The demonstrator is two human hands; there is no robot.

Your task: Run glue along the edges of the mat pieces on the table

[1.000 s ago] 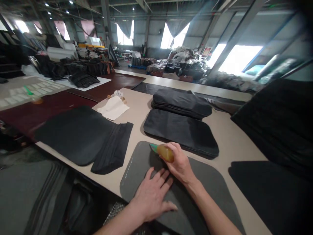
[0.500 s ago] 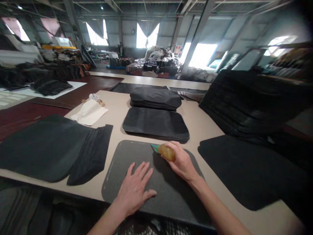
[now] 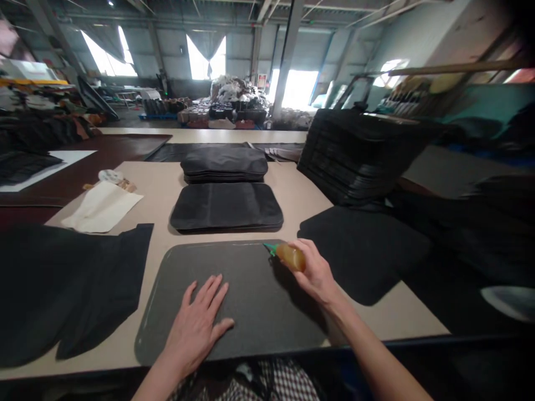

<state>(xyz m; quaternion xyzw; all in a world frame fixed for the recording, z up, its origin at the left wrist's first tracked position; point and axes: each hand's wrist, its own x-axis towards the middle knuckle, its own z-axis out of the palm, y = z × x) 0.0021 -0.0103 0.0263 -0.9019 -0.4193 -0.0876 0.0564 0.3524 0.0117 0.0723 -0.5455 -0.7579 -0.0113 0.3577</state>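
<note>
A dark grey rounded panel (image 3: pixel 251 301) lies flat at the table's near edge. My left hand (image 3: pixel 198 323) rests on it with fingers spread. In my right hand (image 3: pixel 315 273) is a squeeze bottle (image 3: pixel 290 256) of amber liquid, tilted so its green nozzle points left. The dark nozzle tip is at the panel's far edge, right of that edge's middle. A thin shiny line of liquid shows along the far and left edges. Just beyond the panel sits a stack of black rounded pieces (image 3: pixel 228 206), with a second black stack (image 3: pixel 223 163) behind it.
Dark sheets (image 3: pixel 75 284) cover the left of the table. To the right lie more black pieces (image 3: pixel 359 250), with a tall black pile (image 3: pixel 355 156) behind them. A cream cloth (image 3: pixel 104 206) lies at the back left, beside a roll of tape (image 3: pixel 111 176).
The bottle's nozzle has travelled rightward along the panel's far edge, and the shiny line there is longer. My left hand stays spread on the panel. My view has turned right.
</note>
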